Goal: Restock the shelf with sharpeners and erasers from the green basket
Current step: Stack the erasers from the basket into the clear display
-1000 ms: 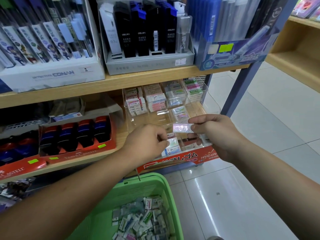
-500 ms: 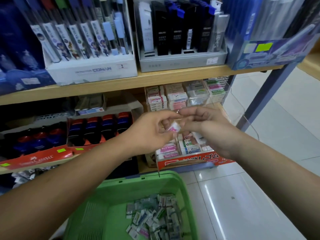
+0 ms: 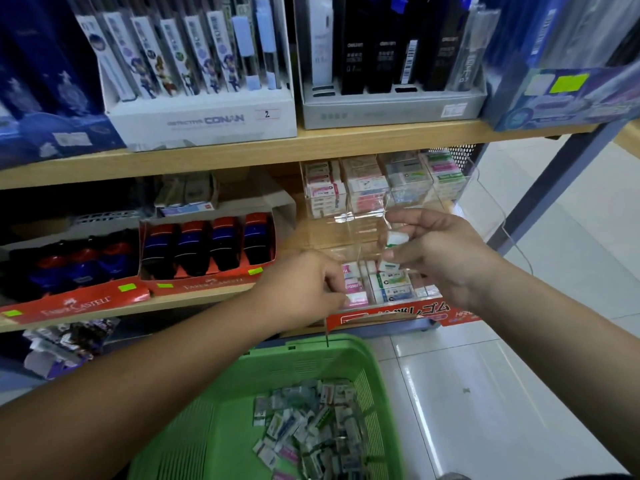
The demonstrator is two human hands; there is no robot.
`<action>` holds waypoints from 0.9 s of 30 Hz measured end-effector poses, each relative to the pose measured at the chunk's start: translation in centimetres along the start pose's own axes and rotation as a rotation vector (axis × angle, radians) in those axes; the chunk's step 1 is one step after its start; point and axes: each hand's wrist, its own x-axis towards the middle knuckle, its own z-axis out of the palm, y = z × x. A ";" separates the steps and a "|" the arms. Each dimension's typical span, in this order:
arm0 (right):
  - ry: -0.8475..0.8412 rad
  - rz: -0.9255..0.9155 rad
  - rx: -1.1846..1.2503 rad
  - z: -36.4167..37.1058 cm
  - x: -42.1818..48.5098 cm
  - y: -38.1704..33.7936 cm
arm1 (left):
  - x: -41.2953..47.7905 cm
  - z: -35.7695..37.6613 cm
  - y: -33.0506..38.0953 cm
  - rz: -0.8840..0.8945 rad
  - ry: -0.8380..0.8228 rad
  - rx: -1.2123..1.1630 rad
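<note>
A green basket sits low in front of me with several small wrapped erasers heaped in it. On the lower wooden shelf stands a clear tiered eraser display with stacked erasers in its compartments. My right hand hovers over the display's front row, pinching small white erasers with green bands in its fingers. My left hand reaches into the front row, fingertips on a pink-labelled eraser there.
Red Faber-Castell sharpener trays fill the shelf left of the display. The upper shelf carries pen and lead boxes. A blue metal upright stands to the right, with white tiled floor beyond.
My hands, which met over one pink eraser, have parted. The left hand dropped to the front row with it, and the right hand now holds white-and-green erasers. The view shifted left.
</note>
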 end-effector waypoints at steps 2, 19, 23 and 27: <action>0.018 -0.009 -0.069 -0.1 0.1 0.0 | -0.1 0.0 0.3 0.023 -0.008 0.125; -0.173 0.063 0.013 1.2 -0.2 -0.2 | -1.0 -2.3 0.0 0.124 0.310 -0.368; -0.242 0.106 -0.014 1.0 -0.8 0.0 | -1.4 -1.9 -0.1 0.267 0.356 -0.323; -0.198 0.084 -0.003 0.5 -0.7 0.3 | -1.3 -2.0 0.7 0.086 0.341 -0.568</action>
